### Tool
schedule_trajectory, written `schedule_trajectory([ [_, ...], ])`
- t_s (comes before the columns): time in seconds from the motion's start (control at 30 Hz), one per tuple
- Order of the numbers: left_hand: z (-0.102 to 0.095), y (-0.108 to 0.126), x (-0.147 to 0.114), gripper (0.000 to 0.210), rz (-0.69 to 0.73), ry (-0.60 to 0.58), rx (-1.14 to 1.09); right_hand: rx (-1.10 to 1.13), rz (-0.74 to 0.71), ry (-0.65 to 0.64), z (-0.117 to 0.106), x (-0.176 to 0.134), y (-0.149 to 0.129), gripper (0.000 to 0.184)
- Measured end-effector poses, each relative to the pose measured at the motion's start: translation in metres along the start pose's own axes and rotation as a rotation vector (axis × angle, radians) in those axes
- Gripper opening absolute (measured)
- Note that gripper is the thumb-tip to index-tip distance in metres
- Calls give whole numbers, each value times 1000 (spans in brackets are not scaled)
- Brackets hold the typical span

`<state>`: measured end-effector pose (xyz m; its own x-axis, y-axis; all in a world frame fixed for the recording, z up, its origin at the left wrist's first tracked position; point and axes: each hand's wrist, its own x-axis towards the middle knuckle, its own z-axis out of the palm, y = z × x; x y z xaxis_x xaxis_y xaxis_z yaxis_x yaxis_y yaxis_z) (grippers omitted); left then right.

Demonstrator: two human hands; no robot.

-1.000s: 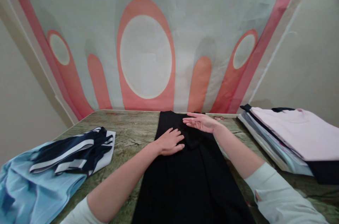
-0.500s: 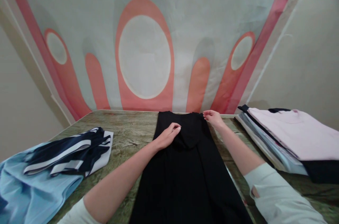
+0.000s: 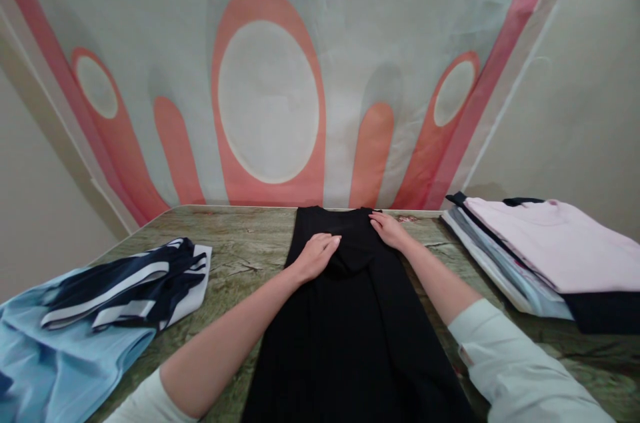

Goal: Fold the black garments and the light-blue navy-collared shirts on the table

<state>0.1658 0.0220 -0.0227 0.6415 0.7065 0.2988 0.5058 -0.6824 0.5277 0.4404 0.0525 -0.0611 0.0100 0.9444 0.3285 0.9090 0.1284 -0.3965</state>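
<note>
A long black garment (image 3: 345, 336) lies on the wooden-patterned table, running from its far edge towards me, with its neckline at the far end. My left hand (image 3: 317, 256) is over its upper middle, fingers and thumb closed at a loose, bulging fold of the black cloth. At the garment's far right corner, my right hand (image 3: 391, 231) lies with its fingers stretched out on the fabric, just below the shoulder edge. The lower end of the garment runs out of view at the bottom.
On the right stands a stack of folded clothes (image 3: 530, 269) topped by a pink shirt (image 3: 560, 243). To the left lie a navy garment with white stripes (image 3: 130, 286) and light blue cloth (image 3: 75, 356). A printed backdrop (image 3: 345, 76) rises behind the table's far edge.
My right hand has moved left and slightly down, from the outer edge of the black garment onto its cloth. My left hand has stayed at nearly the same spot on the fold.
</note>
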Motion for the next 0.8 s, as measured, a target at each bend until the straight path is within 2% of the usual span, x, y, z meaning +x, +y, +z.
schedule_trajectory([
  [0.17,1,-4,-4,37,-2,72,177,-104,8,-12,-2,-5,-2,38],
  [0.33,-9,-9,-2,30,16,123,196,-170,-56,-20,-6,-9,-22,41],
  [0.4,-13,-11,-1,32,85,65,186,-191,-107,-37,-4,-11,-34,45],
  [0.47,-14,-12,-2,35,149,-61,181,-188,-134,-88,0,-14,-45,51],
  [0.53,-13,-13,-4,38,179,-193,199,-173,-137,-155,5,-17,-52,57],
  [0.6,-12,-13,-6,41,181,-271,241,-164,-129,-193,9,-20,-56,60],
  [0.7,-11,-11,-9,46,181,-290,300,-166,-124,-191,12,-23,-58,59],
  [0.8,-12,-8,-11,50,185,-272,314,-153,-124,-135,8,-24,-61,55],
])
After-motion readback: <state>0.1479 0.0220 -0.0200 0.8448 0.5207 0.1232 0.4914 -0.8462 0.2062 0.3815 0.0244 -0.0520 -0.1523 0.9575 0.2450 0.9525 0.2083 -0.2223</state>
